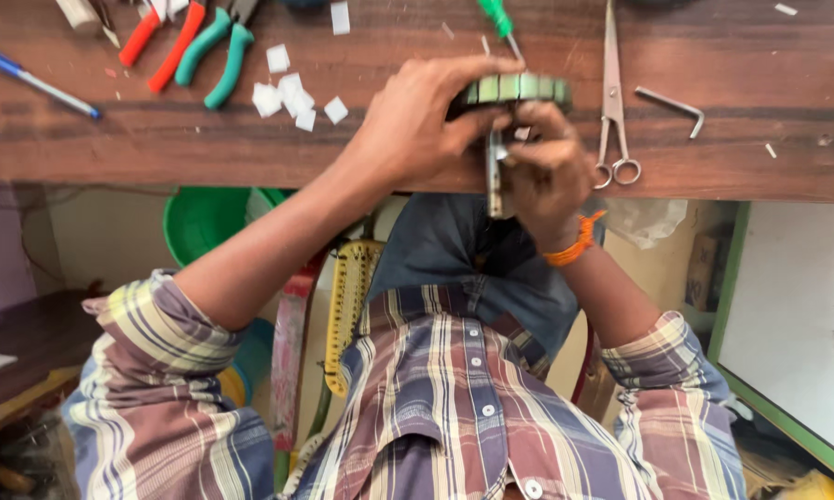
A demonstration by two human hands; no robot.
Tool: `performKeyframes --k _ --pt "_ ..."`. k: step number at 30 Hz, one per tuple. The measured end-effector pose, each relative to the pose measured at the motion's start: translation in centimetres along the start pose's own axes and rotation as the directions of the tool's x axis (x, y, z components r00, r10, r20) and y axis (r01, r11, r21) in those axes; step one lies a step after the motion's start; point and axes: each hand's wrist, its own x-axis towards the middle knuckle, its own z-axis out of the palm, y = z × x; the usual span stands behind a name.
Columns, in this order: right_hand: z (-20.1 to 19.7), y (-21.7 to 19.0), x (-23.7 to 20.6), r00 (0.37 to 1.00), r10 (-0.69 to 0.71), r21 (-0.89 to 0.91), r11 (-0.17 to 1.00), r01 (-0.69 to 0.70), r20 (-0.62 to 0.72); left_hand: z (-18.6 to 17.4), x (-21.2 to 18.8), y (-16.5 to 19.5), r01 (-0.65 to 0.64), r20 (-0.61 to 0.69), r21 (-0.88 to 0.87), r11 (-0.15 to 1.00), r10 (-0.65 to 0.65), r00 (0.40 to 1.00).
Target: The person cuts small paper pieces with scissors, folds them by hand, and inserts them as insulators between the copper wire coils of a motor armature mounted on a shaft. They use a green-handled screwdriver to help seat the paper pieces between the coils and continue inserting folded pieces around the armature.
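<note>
The wooden table [732,139] spans the whole width of the view, its near edge running just behind both hands, with bare wood to the right of the scissors [613,102] and between the pen [39,83] and the paper scraps [292,93]. Below the table's edge, to the left, sits a green tub [199,222]; what it holds cannot be seen. At the table's near edge, about the middle, is a round ring [519,90] of grey-green blocks set side by side, held on edge. The left hand [417,120] curls over the ring's top, fingers wrapped around the rim and thumb pressed underneath. The right hand [546,171], with an orange band at its wrist, has its fingers pinched shut on a thin metal tool [495,176] set against the ring's underside. On the table behind the ring lie green pliers [218,51], red pliers [162,37], a green screwdriver [500,20] and, right of the scissors, a bent hex key [671,106].
</note>
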Motion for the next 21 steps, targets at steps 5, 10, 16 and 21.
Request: performKeyframes --k 5,10,16,21 --pt "-1.6 -2.0 1.0 0.950 0.256 0.273 0.940 -0.203 -0.178 -0.4 -0.3 0.5 -0.048 -0.035 0.133 0.990 0.053 0.998" --pt "-2.5 -3.6 2.1 0.962 0.200 0.008 0.979 -0.202 -0.186 -0.3 -0.6 1.2 -0.034 -0.043 0.133 0.991 0.040 0.998" --pt "-2.1 -3.9 3.4 0.996 -0.085 -0.241 0.968 0.075 -0.033 -0.4 -1.0 1.3 -0.061 -0.043 0.167 0.984 0.069 0.997" --pt "-2.7 -4.5 4.3 0.980 -0.173 -0.380 0.903 0.199 0.103 -0.5 -1.2 1.5 -0.028 -0.031 0.184 0.982 0.035 0.999"
